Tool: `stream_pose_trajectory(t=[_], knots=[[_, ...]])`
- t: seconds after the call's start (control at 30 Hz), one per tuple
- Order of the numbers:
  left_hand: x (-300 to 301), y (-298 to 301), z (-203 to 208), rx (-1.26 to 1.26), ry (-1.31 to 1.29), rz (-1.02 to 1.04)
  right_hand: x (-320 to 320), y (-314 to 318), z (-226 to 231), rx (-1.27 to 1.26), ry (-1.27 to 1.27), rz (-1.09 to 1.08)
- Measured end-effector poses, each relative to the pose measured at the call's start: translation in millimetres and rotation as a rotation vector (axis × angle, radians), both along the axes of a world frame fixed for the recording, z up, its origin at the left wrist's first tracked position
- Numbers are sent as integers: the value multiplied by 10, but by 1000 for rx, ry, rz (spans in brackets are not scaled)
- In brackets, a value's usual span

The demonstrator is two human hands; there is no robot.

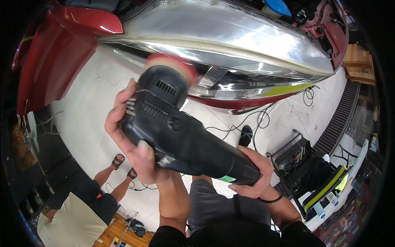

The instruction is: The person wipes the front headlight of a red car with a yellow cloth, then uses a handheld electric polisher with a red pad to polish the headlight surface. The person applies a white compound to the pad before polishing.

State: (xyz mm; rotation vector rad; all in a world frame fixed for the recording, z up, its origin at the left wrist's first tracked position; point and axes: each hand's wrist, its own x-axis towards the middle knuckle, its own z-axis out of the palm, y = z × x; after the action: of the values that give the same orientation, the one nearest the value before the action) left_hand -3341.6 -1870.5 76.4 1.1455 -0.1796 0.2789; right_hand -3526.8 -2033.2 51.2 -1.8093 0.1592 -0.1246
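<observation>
A black power polisher (181,136) is held in both my hands. My left hand (138,152) cups its head end, fingers wrapped along the far side and thumb on the near side. My right hand (259,175) grips the rear end of its handle. The polisher's round red and pale pad (173,64) is blurred by motion and overlaps the lower left part of a large car headlight (230,45). Whether the pad touches the lens I cannot tell. The headlight's clear lens looks hazy and streaked along its upper part.
A red car panel (66,57) stands at the left. Black cables (259,119) lie on the white tiled floor (86,127). An open black toolbox (292,154) is at the right, near a white cart (349,173). Another person in a pale shirt (74,222) is at lower left.
</observation>
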Motion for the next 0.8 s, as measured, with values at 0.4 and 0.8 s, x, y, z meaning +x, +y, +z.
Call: stream_pose_trajectory(t=[0.4,0.8], knots=[[-385,-636,144,501,-322,-232,-775,-348,-1082,741,125,-197],[-361,-707,425,698,-307,-481,-709,-165,-694,1064,190,-269]])
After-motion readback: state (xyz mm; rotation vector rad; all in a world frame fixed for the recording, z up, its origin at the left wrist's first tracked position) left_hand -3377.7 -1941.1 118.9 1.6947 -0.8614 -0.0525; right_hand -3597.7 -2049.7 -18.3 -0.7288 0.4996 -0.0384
